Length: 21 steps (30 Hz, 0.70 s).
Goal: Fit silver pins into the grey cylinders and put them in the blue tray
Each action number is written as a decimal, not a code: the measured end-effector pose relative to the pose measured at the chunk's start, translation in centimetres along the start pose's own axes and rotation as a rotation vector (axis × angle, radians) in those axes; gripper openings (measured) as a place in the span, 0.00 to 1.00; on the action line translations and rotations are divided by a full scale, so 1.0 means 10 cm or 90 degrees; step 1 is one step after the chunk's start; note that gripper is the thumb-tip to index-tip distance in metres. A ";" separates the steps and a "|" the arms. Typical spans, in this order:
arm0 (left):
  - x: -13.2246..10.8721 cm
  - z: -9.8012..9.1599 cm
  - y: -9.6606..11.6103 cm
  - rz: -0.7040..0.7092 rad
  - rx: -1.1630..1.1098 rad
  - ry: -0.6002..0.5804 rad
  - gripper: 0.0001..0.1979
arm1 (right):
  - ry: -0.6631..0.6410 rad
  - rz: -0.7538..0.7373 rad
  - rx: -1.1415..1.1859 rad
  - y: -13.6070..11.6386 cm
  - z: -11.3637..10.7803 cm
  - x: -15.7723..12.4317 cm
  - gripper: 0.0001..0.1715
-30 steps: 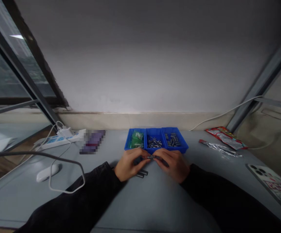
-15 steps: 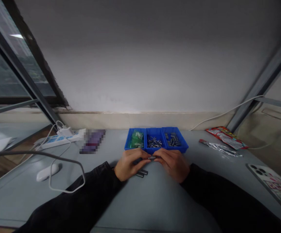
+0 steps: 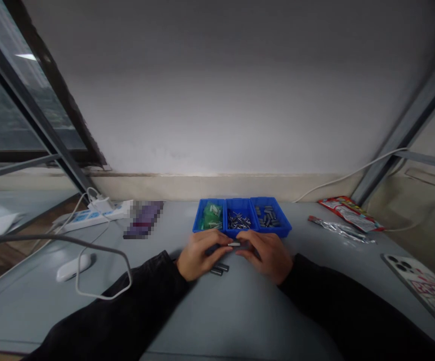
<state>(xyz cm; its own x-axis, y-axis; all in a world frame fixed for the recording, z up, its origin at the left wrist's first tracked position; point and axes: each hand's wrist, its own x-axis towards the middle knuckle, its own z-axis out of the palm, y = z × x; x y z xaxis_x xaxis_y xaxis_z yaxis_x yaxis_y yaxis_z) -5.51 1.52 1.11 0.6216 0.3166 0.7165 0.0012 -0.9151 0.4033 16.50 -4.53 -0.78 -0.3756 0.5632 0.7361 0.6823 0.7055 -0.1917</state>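
As the left hand (image 3: 202, 255) and right hand (image 3: 268, 256) pinch a metal pin (image 3: 234, 244), more silver shows.

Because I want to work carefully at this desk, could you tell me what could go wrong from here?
The small silver metal pin between the left hand and right hand could slip and get lost. The short dark cylinders lying loose on the grey table might roll away. The blue three-compartment plastic tray, close to the hands, could be bumped, mixing its small parts.

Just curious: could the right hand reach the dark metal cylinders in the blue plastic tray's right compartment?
Probably yes: the right hand sits just before the dark metal cylinders, only the tray rim between.
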 end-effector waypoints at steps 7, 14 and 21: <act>0.00 0.00 0.00 0.007 -0.004 -0.028 0.05 | -0.006 -0.024 -0.010 0.04 0.05 -0.03 0.09; -0.01 0.00 -0.01 0.023 -0.001 -0.036 0.06 | -0.014 -0.032 -0.041 0.05 0.06 -0.03 0.15; -0.02 0.01 -0.03 0.001 0.019 -0.027 0.05 | -0.004 -0.004 -0.016 0.01 0.01 0.00 0.16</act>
<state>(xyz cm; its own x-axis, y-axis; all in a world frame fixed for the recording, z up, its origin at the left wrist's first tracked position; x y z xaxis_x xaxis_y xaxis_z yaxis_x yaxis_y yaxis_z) -5.61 1.72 0.78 0.6540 0.3057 0.6920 0.0233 -0.9224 0.3854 16.45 -4.44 -0.87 -0.3843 0.5609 0.7333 0.6950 0.6986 -0.1701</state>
